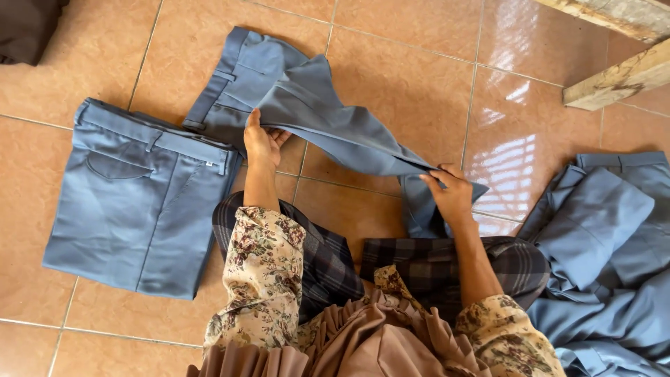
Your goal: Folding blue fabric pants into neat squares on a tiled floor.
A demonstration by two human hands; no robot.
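The left hand and right hand, fingers clamped on the blue-grey trousers lying mid-floor, are lifting one leg; keeping the fabric taut and seams aligned is giving a flat fold.

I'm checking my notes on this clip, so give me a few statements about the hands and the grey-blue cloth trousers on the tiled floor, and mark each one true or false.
1. Both hands grip the same pair of grey-blue cloth trousers. True.
2. The left hand rests on the folded grey-blue trousers. False: it holds the unfolded pair near the waistband.
3. The right hand pinches a trouser leg. True.
4. The loose heap of grey-blue trousers lies on the person's left. False: it lies on their right.
5. The orange tiled floor is carpeted. False: it is glossy tile.
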